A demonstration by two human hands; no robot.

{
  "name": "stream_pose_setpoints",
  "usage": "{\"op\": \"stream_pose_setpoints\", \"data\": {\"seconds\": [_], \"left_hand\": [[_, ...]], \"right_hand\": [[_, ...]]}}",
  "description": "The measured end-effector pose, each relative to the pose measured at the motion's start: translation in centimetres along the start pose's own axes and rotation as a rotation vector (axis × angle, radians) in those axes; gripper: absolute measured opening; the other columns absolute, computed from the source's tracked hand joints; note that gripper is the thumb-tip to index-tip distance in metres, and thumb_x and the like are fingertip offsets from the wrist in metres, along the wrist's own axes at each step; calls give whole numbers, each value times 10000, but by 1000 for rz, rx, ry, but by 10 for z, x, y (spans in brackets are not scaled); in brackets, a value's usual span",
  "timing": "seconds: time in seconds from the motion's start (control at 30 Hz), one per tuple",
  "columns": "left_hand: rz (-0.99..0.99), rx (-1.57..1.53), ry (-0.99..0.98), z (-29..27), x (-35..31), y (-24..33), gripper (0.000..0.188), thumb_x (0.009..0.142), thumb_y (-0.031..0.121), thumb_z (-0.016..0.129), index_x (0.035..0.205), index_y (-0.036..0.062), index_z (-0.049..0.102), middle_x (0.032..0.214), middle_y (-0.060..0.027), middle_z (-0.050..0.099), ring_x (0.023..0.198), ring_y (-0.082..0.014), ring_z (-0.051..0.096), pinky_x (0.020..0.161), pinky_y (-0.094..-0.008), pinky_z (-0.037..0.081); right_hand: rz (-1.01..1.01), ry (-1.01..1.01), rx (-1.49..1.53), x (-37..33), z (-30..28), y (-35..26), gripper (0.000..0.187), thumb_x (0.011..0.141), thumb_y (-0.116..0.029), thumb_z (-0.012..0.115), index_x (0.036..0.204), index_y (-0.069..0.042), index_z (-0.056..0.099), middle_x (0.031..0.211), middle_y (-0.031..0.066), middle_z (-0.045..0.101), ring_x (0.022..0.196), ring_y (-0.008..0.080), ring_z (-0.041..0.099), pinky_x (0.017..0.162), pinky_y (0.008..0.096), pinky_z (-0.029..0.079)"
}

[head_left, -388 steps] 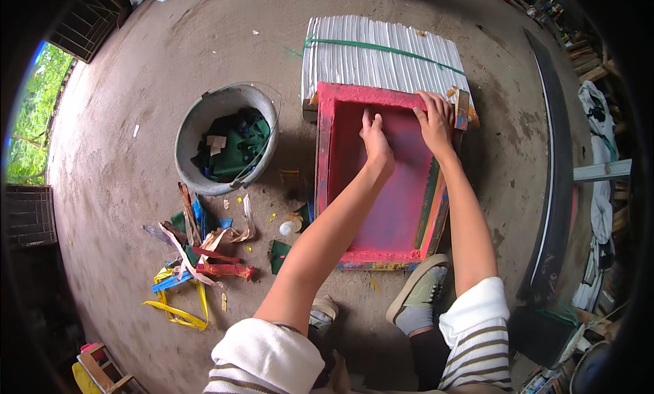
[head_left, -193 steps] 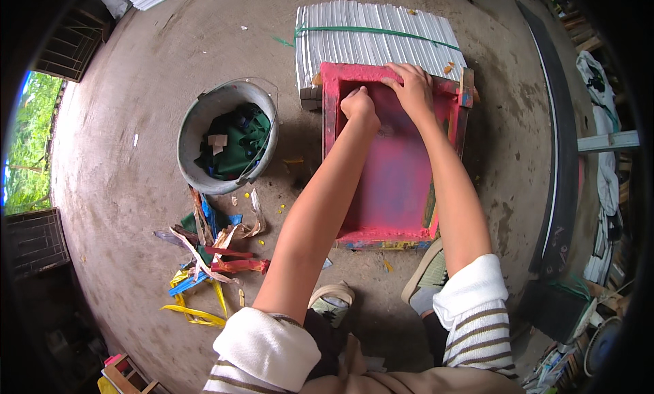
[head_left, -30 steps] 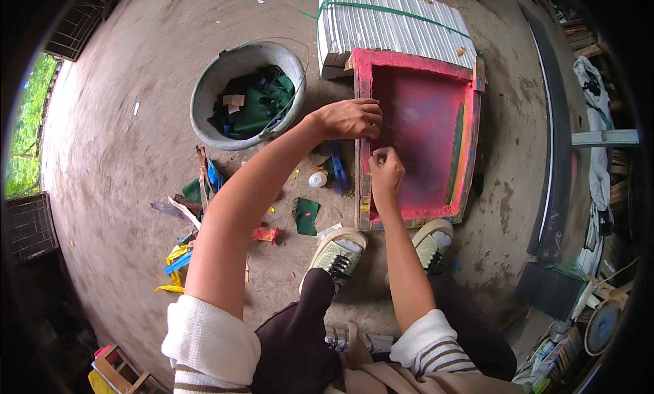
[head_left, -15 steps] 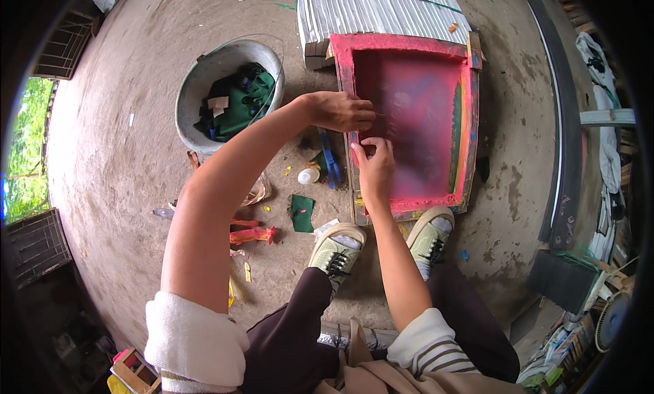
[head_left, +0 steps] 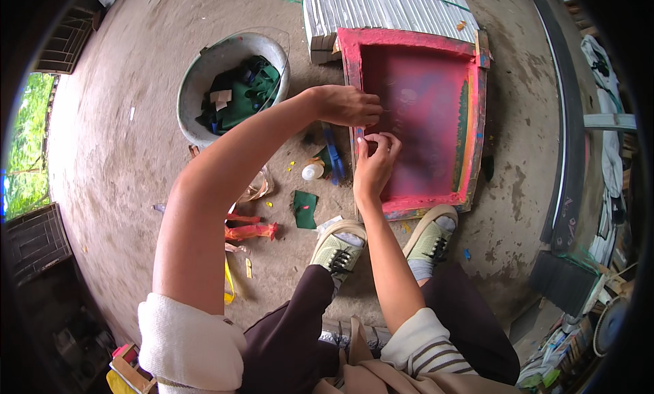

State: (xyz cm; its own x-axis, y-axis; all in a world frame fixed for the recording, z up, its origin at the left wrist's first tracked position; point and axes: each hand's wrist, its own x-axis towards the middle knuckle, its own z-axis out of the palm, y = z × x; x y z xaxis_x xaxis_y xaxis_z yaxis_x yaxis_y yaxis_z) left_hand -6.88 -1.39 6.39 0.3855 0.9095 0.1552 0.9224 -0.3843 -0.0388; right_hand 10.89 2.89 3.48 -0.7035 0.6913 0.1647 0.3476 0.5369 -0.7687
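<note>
A screen-printing frame (head_left: 355, 60), its wood smeared with pinkish red, lies tilted in front of me with its far end against a bundle of white ridged sheets (head_left: 381, 16). The mesh (head_left: 422, 121) inside is stained pink and purple, with a dark green streak down its right side. Both hands are at the frame's left rail. My left hand (head_left: 349, 106) is closed with its fingers bent over the rail. Just nearer to me, my right hand (head_left: 379, 161) pinches at the same rail. Whatever lies between the fingertips is too small or hidden to make out.
To the left stands a grey bucket (head_left: 187, 98) holding dark green cloth scraps. Between it and the frame lie a blue tool (head_left: 332, 155), a white-capped bottle (head_left: 312, 172) and a green scrap (head_left: 304, 209). My shoes (head_left: 338, 251) stand close to the frame's near end.
The whole view has shifted slightly, carrying the frame and bucket up and right. Both hands stay at the left rail; the right hand's fingers look a little more curled.
</note>
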Motion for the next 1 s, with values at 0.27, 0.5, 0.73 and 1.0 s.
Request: {"op": "stream_pose_setpoints", "data": {"seconds": [0.27,0.5,0.73,1.0], "left_hand": [[-30,-102,2,1,-6,1,170,799,177,583,890,44,531,935,-55,513,962,-217,528,708,-302,556],[-114,-223,14,-3,-20,10,238,769,188,608,973,83,541,1076,-50,530,1110,-243,495,937,-357,477],[-460,64,87,9,-40,69,373,768,199,616,1131,191,529,1305,-34,462,1293,-249,380,1089,-491,285],[-638,60,72,9,-41,91,491,774,241,650,1233,209,479,1400,-33,376,1337,-272,314,1086,-508,269]], "right_hand": [[4,-85,14,4,6,-4,117,876,-73,548,924,24,502,1082,160,454,976,344,529,783,421,476],[-78,-105,156,4,3,16,95,878,-55,531,928,25,526,1023,170,486,966,344,528,776,401,454],[140,-230,264,6,-17,26,157,828,-103,628,937,10,634,848,164,649,715,292,624,674,363,478],[208,-183,338,8,-10,32,138,782,-109,674,847,11,658,824,155,653,711,272,627,675,351,467]]}}
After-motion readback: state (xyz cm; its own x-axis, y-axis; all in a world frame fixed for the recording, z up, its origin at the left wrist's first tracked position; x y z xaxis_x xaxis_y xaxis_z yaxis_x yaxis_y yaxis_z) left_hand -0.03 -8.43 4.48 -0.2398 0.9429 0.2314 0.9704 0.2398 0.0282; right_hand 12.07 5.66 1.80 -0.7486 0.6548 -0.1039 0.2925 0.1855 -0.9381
